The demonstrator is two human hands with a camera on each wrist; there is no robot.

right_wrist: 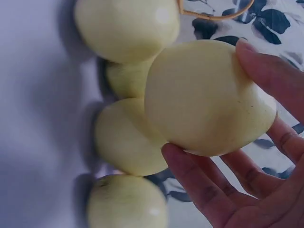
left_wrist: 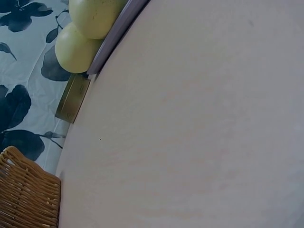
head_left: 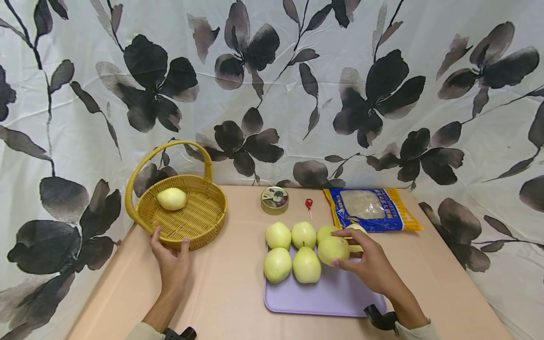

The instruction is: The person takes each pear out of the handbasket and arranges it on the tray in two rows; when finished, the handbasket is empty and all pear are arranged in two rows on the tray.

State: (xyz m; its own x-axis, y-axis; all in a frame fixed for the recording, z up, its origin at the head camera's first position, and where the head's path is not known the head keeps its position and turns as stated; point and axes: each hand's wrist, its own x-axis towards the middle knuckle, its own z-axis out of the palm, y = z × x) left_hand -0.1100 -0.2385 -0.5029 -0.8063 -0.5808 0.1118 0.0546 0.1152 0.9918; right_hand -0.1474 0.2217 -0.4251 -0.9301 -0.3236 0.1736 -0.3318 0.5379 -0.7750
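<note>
In the head view my right hand grips a pale yellow-green pear above the lilac tray, thumb on one side and fingers on the other. In the right wrist view its fingertips press against the held pear. Several more pears lie in rows on the tray, some partly hidden by the hand. At left my left hand touches the near side of a yellow wicker basket with fingers and thumb spread. One pear lies inside the basket.
Behind the tray are a round tin, a red lollipop and a blue-and-yellow packet. The basket's tall handle arches up at left. A floral cloth hangs along the table's back edge.
</note>
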